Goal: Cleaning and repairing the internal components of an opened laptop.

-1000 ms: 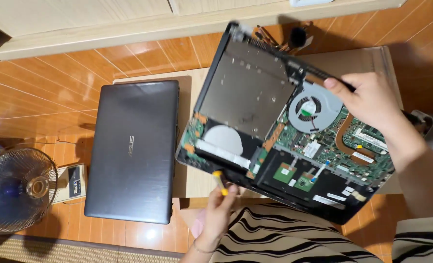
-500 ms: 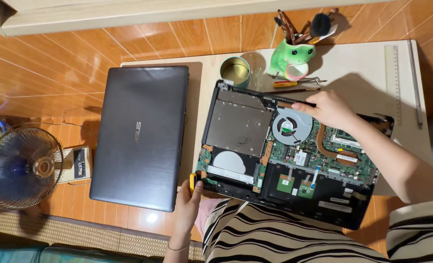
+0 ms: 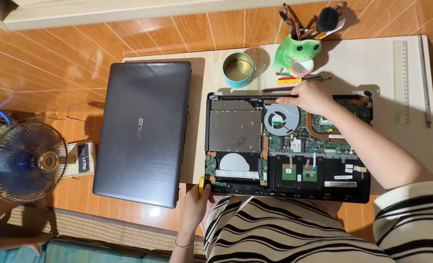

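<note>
- Head view: we look straight down on one opened laptop [image 3: 288, 146], bottom cover off, lying flat on the counter [image 3: 352, 63] with its long axis running left to right, its near edge at our lap.
- Our right hand [image 3: 308, 97] rests on the laptop's far edge, just right of the round cooling fan [image 3: 280, 120]. The fingers are curled down onto the rim; whether they pinch anything small we cannot tell.
- Our left hand [image 3: 197, 204] sits at the near left corner of the same laptop, its grip closed around a yellow-handled tool [image 3: 202, 183] that touches that corner.
- So the board lies between the two hands: the right hand is nearer the fan and the far edge, the left nearer the drive bay and the near edge.
- Beside it, to the left, lies one grey laptop lid [image 3: 143, 131], partly off the counter, long axis running away from us.
- Beyond the far edge we count one teal tin [image 3: 238, 69], one green frog-shaped holder [image 3: 297, 53] with brushes, a few screwdrivers [image 3: 299, 79] and one clear ruler [image 3: 400, 83] at the right.
- On the floor at the left stands one electric fan [image 3: 24, 161].
</note>
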